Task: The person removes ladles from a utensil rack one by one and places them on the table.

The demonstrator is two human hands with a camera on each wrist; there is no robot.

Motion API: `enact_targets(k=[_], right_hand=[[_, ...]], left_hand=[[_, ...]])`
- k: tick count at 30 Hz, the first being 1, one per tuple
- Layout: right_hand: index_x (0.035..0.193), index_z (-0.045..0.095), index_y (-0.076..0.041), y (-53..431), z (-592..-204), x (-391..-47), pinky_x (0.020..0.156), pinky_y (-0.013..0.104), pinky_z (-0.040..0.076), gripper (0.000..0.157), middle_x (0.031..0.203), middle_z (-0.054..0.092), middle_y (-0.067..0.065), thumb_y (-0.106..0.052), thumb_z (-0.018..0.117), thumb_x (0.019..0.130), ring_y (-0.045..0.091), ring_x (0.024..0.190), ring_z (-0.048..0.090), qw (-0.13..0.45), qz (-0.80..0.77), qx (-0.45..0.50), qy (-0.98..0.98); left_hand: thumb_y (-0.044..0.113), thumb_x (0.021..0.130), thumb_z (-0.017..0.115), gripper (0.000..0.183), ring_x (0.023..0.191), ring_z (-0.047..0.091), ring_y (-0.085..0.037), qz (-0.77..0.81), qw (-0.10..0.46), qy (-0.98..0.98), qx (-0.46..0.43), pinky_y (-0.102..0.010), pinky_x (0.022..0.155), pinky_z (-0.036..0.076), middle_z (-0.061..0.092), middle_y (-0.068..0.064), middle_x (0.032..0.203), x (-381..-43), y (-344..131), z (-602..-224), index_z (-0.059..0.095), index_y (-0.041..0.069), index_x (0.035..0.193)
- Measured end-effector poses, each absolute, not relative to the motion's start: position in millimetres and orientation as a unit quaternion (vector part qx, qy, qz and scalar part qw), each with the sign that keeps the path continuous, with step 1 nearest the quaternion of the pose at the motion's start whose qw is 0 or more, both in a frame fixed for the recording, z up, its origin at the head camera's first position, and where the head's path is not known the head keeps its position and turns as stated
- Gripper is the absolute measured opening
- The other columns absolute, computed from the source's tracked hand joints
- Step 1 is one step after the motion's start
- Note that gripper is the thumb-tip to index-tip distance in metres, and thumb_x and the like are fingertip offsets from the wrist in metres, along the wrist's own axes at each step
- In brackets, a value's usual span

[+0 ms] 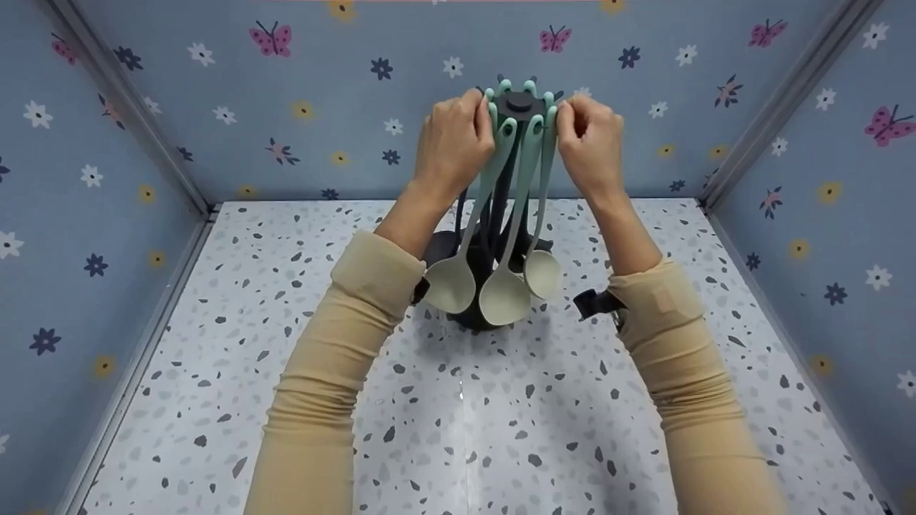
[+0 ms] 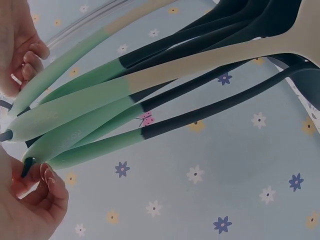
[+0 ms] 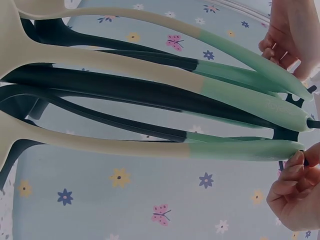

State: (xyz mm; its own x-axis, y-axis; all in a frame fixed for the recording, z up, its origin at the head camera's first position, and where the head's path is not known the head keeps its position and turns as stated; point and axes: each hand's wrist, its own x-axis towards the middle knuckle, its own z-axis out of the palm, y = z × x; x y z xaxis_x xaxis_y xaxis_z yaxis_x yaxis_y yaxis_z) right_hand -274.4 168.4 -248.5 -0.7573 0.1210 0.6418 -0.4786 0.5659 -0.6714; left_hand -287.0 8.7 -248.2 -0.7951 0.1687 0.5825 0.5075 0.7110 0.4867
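Centrally, hanging utensils (image 1: 529,154) — between fingers (image 1: 568,129), touching

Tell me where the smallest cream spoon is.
In the head view, the smallest cream spoon hangs on the right of the black stand, its bowl beside the middle cream ladle, its handle top near the right hand.

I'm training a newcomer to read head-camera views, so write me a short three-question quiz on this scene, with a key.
1. Where on the tall black utensil stand are the left hand and the right hand?
2. The three front spoon-shaped utensils with mint-green handles have bowls of which colour: A) black, B) cream, C) pink?
3. True or false: the stand lies on its side.

Key: 1: on opposite sides of its top, at handle tips. 2: B. 3: False; it stands upright on the white, grey-speckled tabletop.
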Motion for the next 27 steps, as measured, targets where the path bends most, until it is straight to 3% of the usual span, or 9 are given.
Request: enact_targets(k=[6,16,27], right_hand=[[0.059,0.045,-0.012,169.1,-252.5,-279.1,0.047,0.019,0.024,0.032,0.054,0.037,-0.003,-0.004,0.045,0.09,0.006,0.05,0.032,0.336,0.446,0.115,-0.822],[0.058,0.042,-0.009,169.2,-253.9,-276.8,0.045,0.017,0.02,0.032,0.053,0.033,-0.004,0.001,0.045,0.088,0.002,0.048,0.026,0.382,0.429,0.142,-0.806],[0.059,0.045,-0.011,172.9,-256.7,-280.1,0.045,0.019,0.023,0.031,0.052,0.036,-0.003,-0.002,0.044,0.088,0.008,0.048,0.03,0.372,0.427,0.143,-0.812]], left_hand=[[0.015,0.094,0.038,0.023,0.066,0.046,-0.015,-0.358,0.288,-0.863,-0.212,-0.024,0.058,0.04,0.051,-0.007,0.076,-288.5,5.1,-250.4,0.055,-0.001,0.088],[0.017,0.092,0.049,0.021,0.082,0.053,-0.016,-0.448,0.278,-0.811,-0.255,-0.016,0.073,0.042,0.056,-0.01,0.091,-290.2,0.1,-251.2,0.057,-0.001,0.097],[0.019,0.085,0.061,0.025,0.081,0.056,-0.014,-0.481,0.268,-0.789,-0.272,-0.016,0.072,0.044,0.057,-0.01,0.09,-287.8,2.8,-251.3,0.064,-0.001,0.1]])
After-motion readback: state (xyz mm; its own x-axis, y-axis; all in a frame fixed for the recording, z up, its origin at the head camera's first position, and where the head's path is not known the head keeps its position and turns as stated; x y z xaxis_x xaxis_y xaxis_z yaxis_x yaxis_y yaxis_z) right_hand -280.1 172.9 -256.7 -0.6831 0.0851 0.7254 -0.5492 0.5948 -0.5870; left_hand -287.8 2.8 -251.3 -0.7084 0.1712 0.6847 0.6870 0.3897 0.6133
